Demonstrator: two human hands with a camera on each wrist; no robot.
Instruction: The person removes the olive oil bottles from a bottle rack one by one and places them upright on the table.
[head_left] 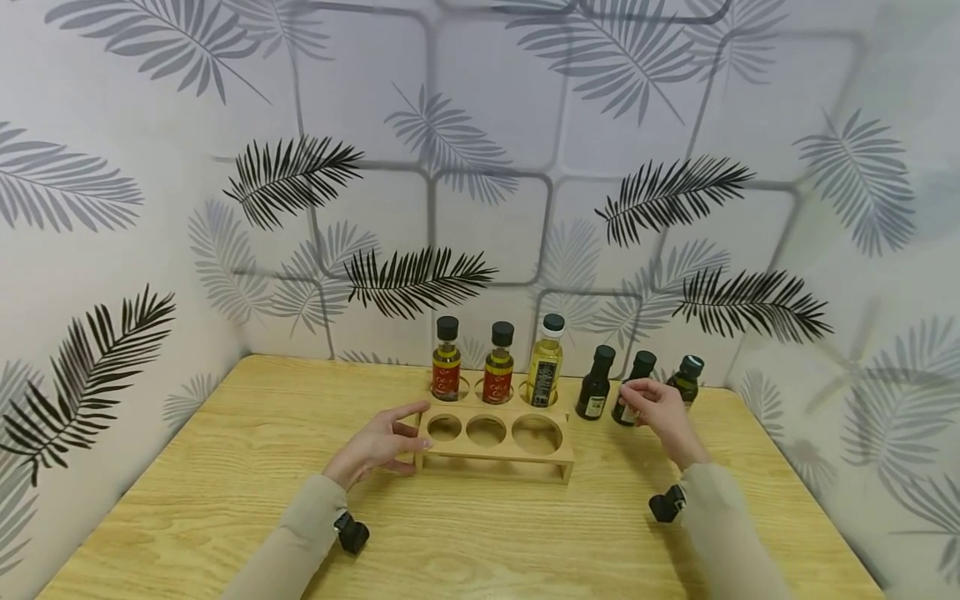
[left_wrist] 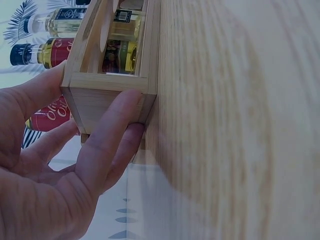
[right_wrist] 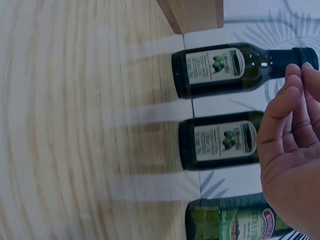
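My left hand (head_left: 378, 446) grips the left end of a wooden two-tier bottle rack (head_left: 491, 454), with fingertips on its end panel (left_wrist: 100, 102) in the left wrist view. Three round holes in the rack's front tier hold no bottles. Its back tier carries two red-labelled olive oil bottles (head_left: 446, 375) and a taller pale oil bottle (head_left: 545, 367). My right hand (head_left: 660, 412), fingers loosely bent, is in front of the middle dark bottle (right_wrist: 220, 142) and hides its neck. Its fingertips overlap the neck of the left dark bottle (right_wrist: 215, 70) in the right wrist view.
A third, green bottle (right_wrist: 235, 220) with a different label stands at the right end of the dark bottles. Behind them rises a leaf-patterned wall (head_left: 487, 225). The wooden table (head_left: 247, 442) meets it along its back edge.
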